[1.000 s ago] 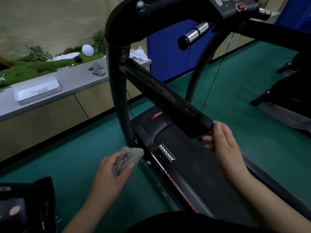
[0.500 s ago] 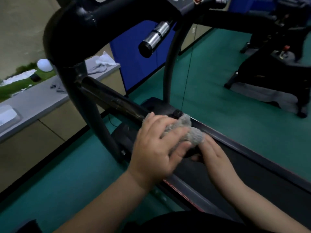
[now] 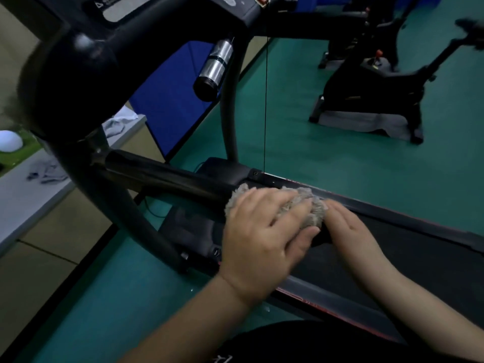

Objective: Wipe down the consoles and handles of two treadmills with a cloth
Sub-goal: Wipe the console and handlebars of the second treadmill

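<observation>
Handrail work is happening at the near end of the treadmill's side handle (image 3: 167,176), which is sloping down from the upright at the left of the view towards the person. The left hand (image 3: 259,231) is lying over the grey fluffy cloth (image 3: 313,205), with its fingers curling down around it and pressing it onto the handle's end. Just to the right, the right hand (image 3: 351,229) is resting at the handle's tip, its fingers fairly straight and running under the cloth's edge. I cannot tell whether it is gripping anything.

To wipe well, the left hand should be wrapping the cloth right round the bar and drawing it along the full length up to the upright. It should also be turning to reach the underside while the right hand is steadying the tip.

Cloth and hands are covering the handle's end, the top edge is cutting off the console (image 3: 167,9), and no second treadmill is showing.
</observation>
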Demonstrator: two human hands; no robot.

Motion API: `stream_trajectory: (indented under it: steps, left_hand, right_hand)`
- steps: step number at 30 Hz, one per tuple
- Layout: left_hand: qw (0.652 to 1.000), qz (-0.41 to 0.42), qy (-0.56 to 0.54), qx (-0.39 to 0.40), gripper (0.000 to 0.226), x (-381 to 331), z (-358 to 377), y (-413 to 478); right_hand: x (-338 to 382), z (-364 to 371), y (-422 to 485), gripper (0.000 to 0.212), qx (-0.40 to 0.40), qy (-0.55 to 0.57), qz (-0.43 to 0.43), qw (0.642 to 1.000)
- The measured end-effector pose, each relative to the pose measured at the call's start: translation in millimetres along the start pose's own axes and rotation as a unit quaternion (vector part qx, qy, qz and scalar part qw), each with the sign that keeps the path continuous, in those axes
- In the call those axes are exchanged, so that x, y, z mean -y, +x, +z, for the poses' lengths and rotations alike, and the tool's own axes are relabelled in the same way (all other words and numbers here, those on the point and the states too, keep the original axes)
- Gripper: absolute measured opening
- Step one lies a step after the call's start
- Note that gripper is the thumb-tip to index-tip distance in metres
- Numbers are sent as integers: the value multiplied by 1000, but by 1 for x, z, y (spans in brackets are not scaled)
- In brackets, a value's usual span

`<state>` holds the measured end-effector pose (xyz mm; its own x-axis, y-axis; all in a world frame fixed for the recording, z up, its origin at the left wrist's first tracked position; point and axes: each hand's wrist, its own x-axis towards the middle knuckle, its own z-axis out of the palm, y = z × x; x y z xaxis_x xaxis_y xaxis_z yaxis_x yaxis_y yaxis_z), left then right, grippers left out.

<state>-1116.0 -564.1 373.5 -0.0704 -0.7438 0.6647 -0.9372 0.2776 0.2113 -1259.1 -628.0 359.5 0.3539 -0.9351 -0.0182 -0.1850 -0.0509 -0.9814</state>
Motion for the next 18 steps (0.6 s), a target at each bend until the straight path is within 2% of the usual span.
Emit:
stream_trajectory:
  steps: [2, 5, 7, 9, 11, 13, 15, 18]
  left_hand:
    - [999, 42, 3, -6, 33, 30, -8, 3]
    - [999, 28, 32, -31, 29, 103, -34, -3]
    - [992, -60, 86, -65, 33, 159, -54, -13]
    - [970, -181, 109, -121, 39, 199, -66, -20]
    - [945, -269, 103, -158, 34, 202, -65, -18]
    - [932, -303, 92, -174, 34, 171, -50, -11]
    - [957, -243, 71, -143, 36, 118, -32, -9]
    - [995, -81, -4, -57, 33, 52, -13, -11]
  right_hand:
    - [1, 2, -2, 56, -9, -16, -4, 1000]
    - [5, 3, -4, 57, -21, -54, -12, 998]
    - [6, 2, -4, 65, -24, -58, -23, 998]
    - [5, 3, -5, 74, -32, -55, -28, 998]
    - [2, 4, -4, 75, -37, -48, -26, 998]
    - [1, 5, -4, 72, -44, -39, -17, 998]
    - [-2, 6, -3, 67, -48, -30, -8, 998]
    - [-6, 6, -2, 65, -44, -29, -5, 999]
